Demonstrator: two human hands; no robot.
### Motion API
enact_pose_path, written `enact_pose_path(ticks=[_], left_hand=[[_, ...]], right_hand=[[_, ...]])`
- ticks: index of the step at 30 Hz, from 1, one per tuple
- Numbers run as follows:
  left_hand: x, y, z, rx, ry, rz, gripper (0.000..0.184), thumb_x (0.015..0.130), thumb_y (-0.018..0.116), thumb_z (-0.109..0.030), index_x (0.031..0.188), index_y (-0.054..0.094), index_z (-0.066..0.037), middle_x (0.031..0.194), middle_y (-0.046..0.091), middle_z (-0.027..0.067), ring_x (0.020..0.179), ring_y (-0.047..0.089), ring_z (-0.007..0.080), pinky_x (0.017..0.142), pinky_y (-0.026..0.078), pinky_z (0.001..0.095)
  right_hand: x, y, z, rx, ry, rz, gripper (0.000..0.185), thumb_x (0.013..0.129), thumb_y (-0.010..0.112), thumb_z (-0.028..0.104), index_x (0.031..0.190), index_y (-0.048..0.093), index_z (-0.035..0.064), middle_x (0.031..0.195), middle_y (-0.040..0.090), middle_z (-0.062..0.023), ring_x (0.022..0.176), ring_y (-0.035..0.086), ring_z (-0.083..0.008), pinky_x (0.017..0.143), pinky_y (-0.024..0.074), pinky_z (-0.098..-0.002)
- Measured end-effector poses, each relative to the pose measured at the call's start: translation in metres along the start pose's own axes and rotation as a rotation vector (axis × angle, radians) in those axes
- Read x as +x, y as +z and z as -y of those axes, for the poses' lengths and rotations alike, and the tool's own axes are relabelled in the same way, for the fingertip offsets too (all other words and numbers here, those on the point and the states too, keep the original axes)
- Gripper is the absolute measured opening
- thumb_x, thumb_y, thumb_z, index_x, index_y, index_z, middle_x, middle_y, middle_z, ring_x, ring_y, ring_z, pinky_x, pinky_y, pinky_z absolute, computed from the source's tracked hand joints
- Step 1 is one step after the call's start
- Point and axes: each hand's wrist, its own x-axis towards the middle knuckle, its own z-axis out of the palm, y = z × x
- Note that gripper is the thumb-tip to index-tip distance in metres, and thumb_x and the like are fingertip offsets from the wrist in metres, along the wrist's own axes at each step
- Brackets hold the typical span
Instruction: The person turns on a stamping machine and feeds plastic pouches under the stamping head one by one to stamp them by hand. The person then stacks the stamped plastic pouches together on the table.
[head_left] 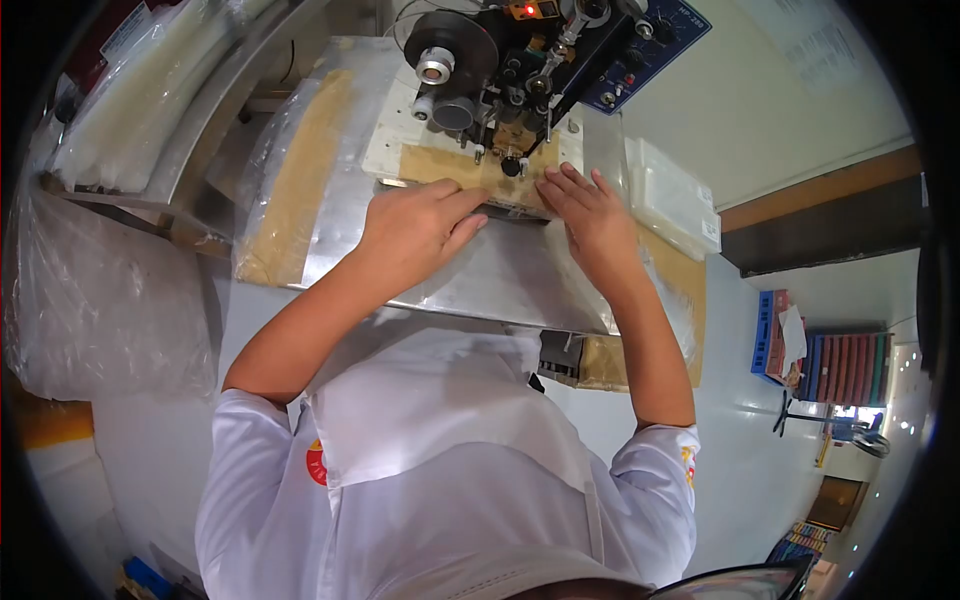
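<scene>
A dark machine (510, 80) with rollers stands on a pale base plate (385, 150) at the top middle, brown tape across its front. My left hand (425, 222) rests at the front left edge of the plate, fingers together and pointing at the middle; whether something thin lies under the fingertips cannot be made out. At the front right edge, my right hand (592, 215) lies on the taped surface with its fingers partly spread. Between the hands is a dark gap under the plate's front edge. The steel table (470, 290) carries the machine.
Clear plastic bags (140, 110) lie on a steel shelf at the left, with plastic sheeting (110, 300) hanging below. A stack of clear packets (670, 200) sits right of the machine. A blue control panel (645, 50) stands behind. Crates (845, 368) are at the far right.
</scene>
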Motion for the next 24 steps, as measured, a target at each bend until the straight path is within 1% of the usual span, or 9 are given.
enact_pose_path(ticks=[5, 8, 11, 13, 17, 20, 24], left_hand=[[0.012, 0.006, 0.007, 0.041, 0.008, 0.013, 0.024, 0.090, 0.070, -0.027, 0.111, 0.073, -0.015, 0.081, 0.068, 0.0046, 0.070, 0.067, 0.0254, 0.060, 0.053, 0.0376], [0.015, 0.009, 0.008, 0.045, -0.002, 0.017, 0.019, 0.090, 0.068, -0.027, 0.105, 0.070, -0.015, 0.078, 0.066, 0.0048, 0.072, 0.068, 0.0266, 0.059, 0.052, 0.0402], [0.016, 0.010, 0.009, 0.064, -0.008, 0.042, 0.020, 0.090, 0.068, -0.027, 0.107, 0.069, -0.016, 0.078, 0.067, 0.0047, 0.073, 0.068, 0.0267, 0.060, 0.052, 0.0401], [0.016, 0.009, 0.010, 0.071, -0.008, 0.039, 0.025, 0.091, 0.069, -0.028, 0.113, 0.071, -0.016, 0.081, 0.069, 0.0048, 0.072, 0.068, 0.0258, 0.061, 0.053, 0.0384], [0.011, 0.005, 0.009, 0.039, -0.017, 0.048, 0.032, 0.091, 0.069, -0.028, 0.121, 0.071, -0.017, 0.081, 0.069, 0.0054, 0.069, 0.067, 0.0250, 0.061, 0.052, 0.0368], [0.010, -0.001, 0.008, 0.079, -0.033, 0.092, 0.035, 0.091, 0.070, -0.028, 0.125, 0.070, -0.018, 0.081, 0.069, 0.0059, 0.068, 0.066, 0.0250, 0.060, 0.051, 0.0364], [0.009, -0.001, 0.006, 0.108, 0.000, 0.068, 0.034, 0.091, 0.070, -0.028, 0.124, 0.070, -0.018, 0.080, 0.069, 0.0064, 0.066, 0.065, 0.0254, 0.059, 0.051, 0.0364]], right_hand=[[0.011, 0.006, -0.014, 0.065, 0.029, -0.017, 0.044, 0.082, 0.064, 0.002, 0.126, 0.065, 0.0086, 0.134, 0.064, -0.0109, 0.133, 0.054, -0.0298, 0.115, 0.0370, -0.0519], [0.013, 0.008, -0.019, 0.070, 0.026, -0.032, 0.043, 0.084, 0.065, 0.005, 0.127, 0.065, 0.0092, 0.133, 0.064, -0.0109, 0.132, 0.055, -0.0298, 0.114, 0.0377, -0.0518], [0.014, 0.007, -0.020, 0.069, 0.020, -0.048, 0.038, 0.088, 0.065, 0.008, 0.126, 0.066, 0.0096, 0.131, 0.066, -0.0104, 0.130, 0.056, -0.0302, 0.113, 0.0398, -0.0511], [0.014, 0.007, -0.019, 0.051, 0.004, -0.074, 0.033, 0.092, 0.065, 0.010, 0.125, 0.067, 0.0098, 0.128, 0.068, -0.0097, 0.128, 0.059, -0.0307, 0.110, 0.0429, -0.0498], [0.012, 0.003, -0.017, 0.036, 0.020, -0.061, 0.034, 0.094, 0.063, 0.010, 0.128, 0.065, 0.0105, 0.132, 0.066, -0.0080, 0.131, 0.056, -0.0288, 0.113, 0.0405, -0.0476], [0.011, 0.004, -0.017, 0.016, 0.036, -0.041, 0.036, 0.094, 0.062, 0.010, 0.130, 0.063, 0.0111, 0.135, 0.064, -0.0064, 0.134, 0.054, -0.0269, 0.115, 0.0384, -0.0466], [0.011, 0.013, -0.022, -0.003, 0.020, -0.038, 0.035, 0.094, 0.062, 0.010, 0.130, 0.063, 0.0118, 0.136, 0.063, -0.0054, 0.134, 0.053, -0.0257, 0.116, 0.0375, -0.0465]])
